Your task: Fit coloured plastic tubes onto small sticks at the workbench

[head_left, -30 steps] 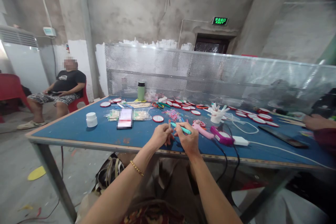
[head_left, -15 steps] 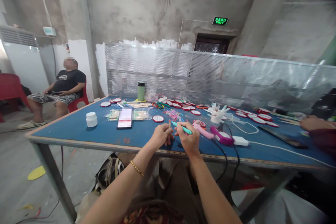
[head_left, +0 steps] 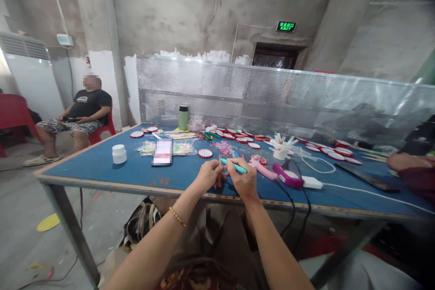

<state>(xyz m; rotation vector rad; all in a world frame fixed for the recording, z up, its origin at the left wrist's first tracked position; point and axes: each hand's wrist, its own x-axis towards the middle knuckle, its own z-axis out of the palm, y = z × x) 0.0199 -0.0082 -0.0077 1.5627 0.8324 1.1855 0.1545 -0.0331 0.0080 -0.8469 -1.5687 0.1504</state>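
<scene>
Near the table's front edge, my right hand [head_left: 245, 180] is closed around a teal pen [head_left: 237, 166], held slanting with its tip pointing left. My left hand [head_left: 210, 174] is right beside it with its fingers pinched together; whatever lies between them is too small to make out. The pen tip is close to the left fingertips, and I cannot tell whether they touch. Just beyond my hands are a round red-rimmed disc [head_left: 205, 153] and a scatter of small pink and coloured pieces [head_left: 226, 148].
A phone [head_left: 162, 152] lies on plastic packs left of my hands, past it a white jar [head_left: 118, 154]. On the right are a pink glue gun [head_left: 263, 170], a purple device [head_left: 287, 176] with cables and a white cup of sticks [head_left: 281, 150]. Another person's hand [head_left: 408, 161] is far right.
The pen has shifted very slightly left and tilts a little flatter in my right hand. My left hand stays almost in place. The view has moved slightly.
</scene>
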